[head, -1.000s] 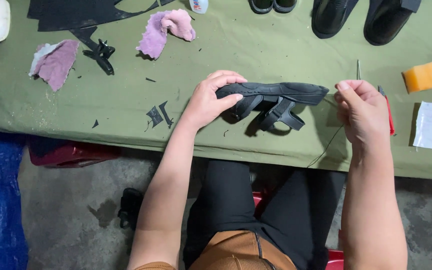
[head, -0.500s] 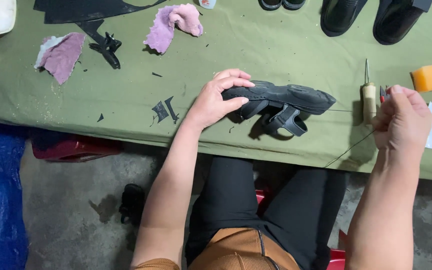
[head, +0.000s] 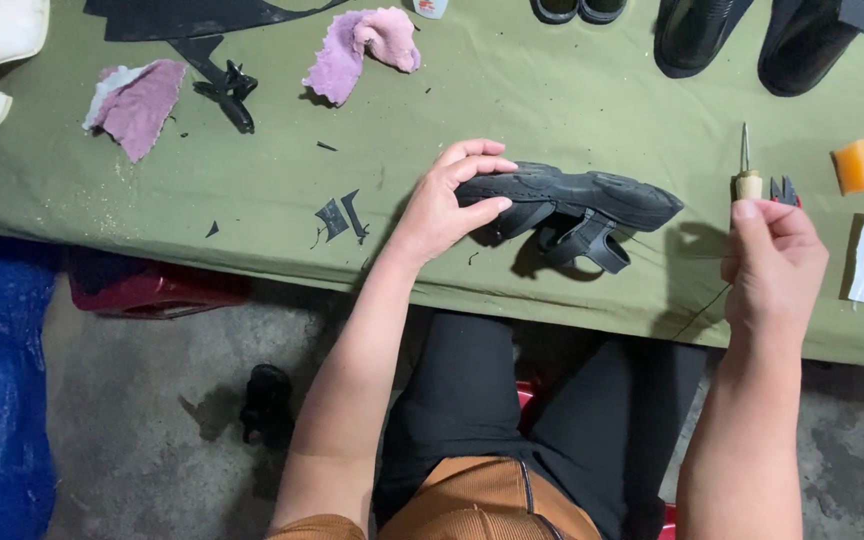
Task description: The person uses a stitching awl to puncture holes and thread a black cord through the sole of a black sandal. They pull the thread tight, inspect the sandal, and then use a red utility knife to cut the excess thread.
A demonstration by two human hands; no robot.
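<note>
Head view: the left hand (head: pixel 442 205) grips one end of a black sandal (head: pixel 572 205), fingers wrapped over the sole and thumb beneath, propping it sole-up above the green tabletop (head: pixel 252 200) so the straps hang free. The right hand (head: pixel 772 265) is pulled well away to the side, its fingers pressed together, apparently pinching a thin thread (head: pixel 702 310) that runs taut back toward the sandal. A wooden-handled awl (head: pixel 746 175) lies on the cloth just beyond the right hand, within easy reach, with pink rags (head: pixel 352 50) and black offcuts (head: pixel 342 215) farther off.
</note>
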